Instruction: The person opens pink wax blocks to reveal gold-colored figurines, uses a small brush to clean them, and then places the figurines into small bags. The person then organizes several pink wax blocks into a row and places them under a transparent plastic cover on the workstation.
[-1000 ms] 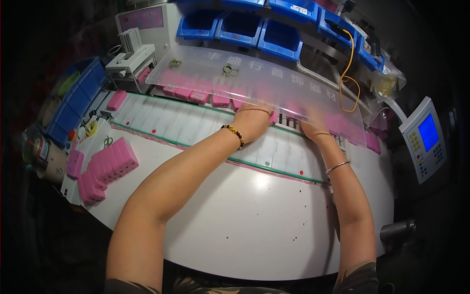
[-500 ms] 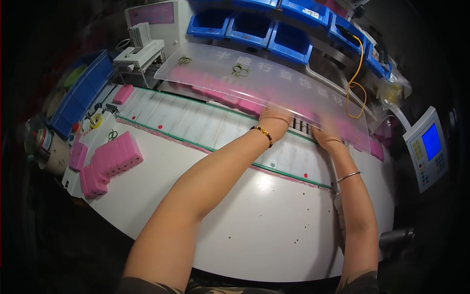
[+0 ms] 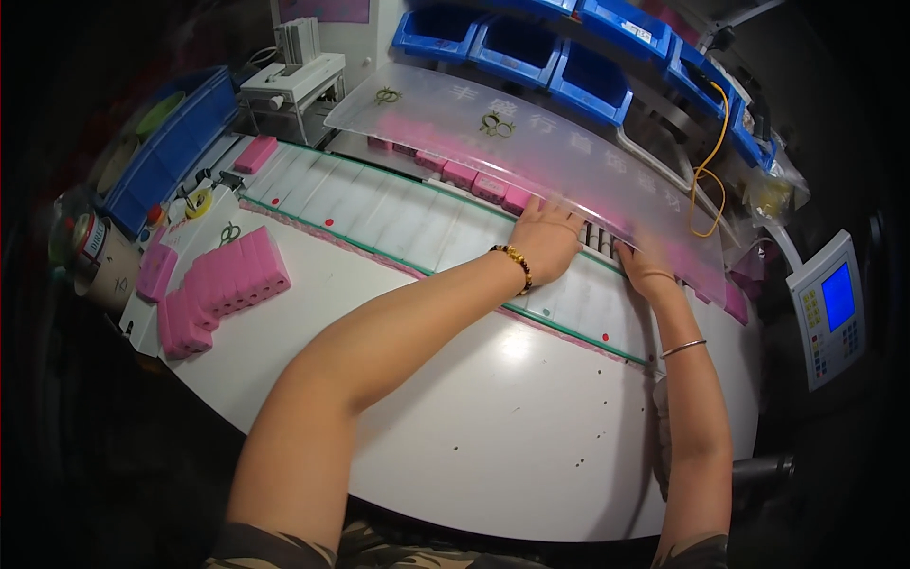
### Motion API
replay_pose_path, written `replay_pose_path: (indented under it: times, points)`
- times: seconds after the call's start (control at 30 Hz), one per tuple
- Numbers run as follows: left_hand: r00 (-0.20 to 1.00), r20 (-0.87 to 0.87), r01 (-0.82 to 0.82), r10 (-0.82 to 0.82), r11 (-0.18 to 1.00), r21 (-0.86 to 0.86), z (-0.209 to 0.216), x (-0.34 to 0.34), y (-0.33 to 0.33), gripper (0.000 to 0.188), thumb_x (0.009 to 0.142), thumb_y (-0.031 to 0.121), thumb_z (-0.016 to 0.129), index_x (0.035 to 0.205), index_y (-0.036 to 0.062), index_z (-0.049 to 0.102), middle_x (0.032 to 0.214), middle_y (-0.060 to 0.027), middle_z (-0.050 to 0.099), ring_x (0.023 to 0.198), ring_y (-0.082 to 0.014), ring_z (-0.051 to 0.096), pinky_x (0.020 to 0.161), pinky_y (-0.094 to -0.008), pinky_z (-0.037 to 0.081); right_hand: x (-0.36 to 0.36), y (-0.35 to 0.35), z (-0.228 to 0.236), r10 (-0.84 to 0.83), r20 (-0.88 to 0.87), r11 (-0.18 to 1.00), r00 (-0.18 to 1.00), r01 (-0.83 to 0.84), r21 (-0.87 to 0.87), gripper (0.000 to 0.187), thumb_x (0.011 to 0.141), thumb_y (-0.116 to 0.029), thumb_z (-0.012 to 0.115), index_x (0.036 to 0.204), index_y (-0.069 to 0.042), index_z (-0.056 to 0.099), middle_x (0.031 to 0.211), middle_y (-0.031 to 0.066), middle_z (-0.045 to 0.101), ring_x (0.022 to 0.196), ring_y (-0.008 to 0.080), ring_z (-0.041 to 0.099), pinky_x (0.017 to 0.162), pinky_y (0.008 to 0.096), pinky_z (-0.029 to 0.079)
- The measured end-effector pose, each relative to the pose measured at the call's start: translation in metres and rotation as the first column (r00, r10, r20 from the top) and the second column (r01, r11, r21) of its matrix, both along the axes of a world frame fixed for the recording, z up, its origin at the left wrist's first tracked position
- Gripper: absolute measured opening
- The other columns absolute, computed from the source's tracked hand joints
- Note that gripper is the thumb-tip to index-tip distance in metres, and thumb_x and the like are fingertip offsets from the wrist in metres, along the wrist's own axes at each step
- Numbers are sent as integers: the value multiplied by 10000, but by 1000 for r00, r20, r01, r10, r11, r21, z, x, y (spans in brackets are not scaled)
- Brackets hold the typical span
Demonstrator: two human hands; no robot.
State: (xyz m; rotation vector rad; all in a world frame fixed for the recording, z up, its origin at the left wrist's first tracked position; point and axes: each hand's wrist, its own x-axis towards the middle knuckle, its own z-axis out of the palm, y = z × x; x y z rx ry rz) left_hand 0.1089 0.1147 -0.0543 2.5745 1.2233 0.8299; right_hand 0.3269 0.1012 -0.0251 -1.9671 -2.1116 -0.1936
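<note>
Pink, rectangular blocks stand in a row beneath a translucent plastic cover, running leftward from the left hand's fingertips. That left hand lies palm down with its fingers extended and spread, clasping nothing, at the cover's near edge. Beyond a short gap to its right is the right hand, its fingers partly hidden by the cover, so I cannot tell whether they grasp anything. Slim grey bars show between the two hands. Just nearer than the left hand runs a long white panelled strip with green edging. Well to the left of both hands, more pink blocks with small dark holes sit packed together on the smooth white table.
</note>
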Motion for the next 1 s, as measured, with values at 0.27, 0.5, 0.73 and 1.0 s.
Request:
replay_pose_path:
  times: [0.27,0.5,0.73,1.0]
  points:
    - [997,-35,63,-64,998,-15,7,-65,-84,507,930,314,559,1323,5,475,1447,-189,381,1391,-346,282,1131,-499,205,-6,1,2,-23,27,999,999,24,-25,484,835,-291,688,1207,-20,536,1190,243,569,1102,413,536,949,445,434]
    - [989,74,129,-127,991,-23,18,-121,-154,493,928,325,575,1304,16,497,1418,-190,406,1375,-346,303,1127,-521,203,-46,6,10,14,-216,999,976,-23,-39,620,823,-421,707,1235,6,526,1180,244,578,1087,385,552,936,414,432]
    - [977,206,25,-49,993,114,5,-142,-136,402,884,286,641,1202,44,590,1359,-169,482,1335,-319,374,1128,-517,210,-85,7,1,192,-232,980,953,-199,-6,707,779,-484,732,1241,17,544,1160,247,581,1080,368,552,941,404,424]
    - [986,134,55,-95,959,278,1,-137,-134,275,841,279,669,967,36,648,1208,-176,590,1255,-325,464,1101,-574,246,-24,80,-39,-44,-99,998,994,39,-44,548,945,-514,453,1266,-89,584,1273,189,579,1211,342,512,1030,381,367]
